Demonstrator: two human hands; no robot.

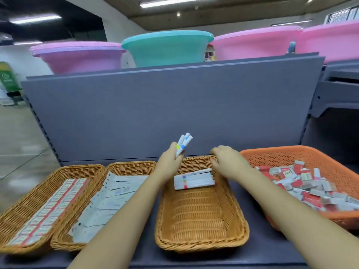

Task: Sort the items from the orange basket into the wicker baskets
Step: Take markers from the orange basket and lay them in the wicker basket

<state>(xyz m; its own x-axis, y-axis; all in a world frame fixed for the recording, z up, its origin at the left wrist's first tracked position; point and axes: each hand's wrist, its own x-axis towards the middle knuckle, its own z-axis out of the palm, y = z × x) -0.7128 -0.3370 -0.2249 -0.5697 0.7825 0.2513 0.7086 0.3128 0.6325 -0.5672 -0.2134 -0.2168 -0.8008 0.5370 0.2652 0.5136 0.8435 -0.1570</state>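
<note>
Orange basket point(252, 155) is sitting at the right end of the grey shelf point(258, 247), its near right corner running out of frame, and it is holding a loose heap of small red-and-white boxes point(303, 186). Three wicker baskets are lying in a row to its left: left basket point(11, 226) and middle basket point(132, 167) are touching along their long rims, while right basket point(198, 241) is standing apart from both the middle one and the orange one, with bare strips of shelf showing between. Back panel point(165, 109) is rising just behind all four far rims, closing the room at the rear; the front shelf edge is lying just below the near rims. Left basket is carrying rows of red-and-white packs point(48, 208), middle basket flat white packets point(108, 195), right basket a stack of white markers point(194, 180) at its far end, the near half showing bare weave. Left hand point(171, 162) is gripping a bunch of white markers point(183, 143), tips up, above the right basket's far left corner. Right hand point(227, 162) is hovering at that basket's far right corner, fingers curled downward; whether it is holding anything cannot be told.
</note>
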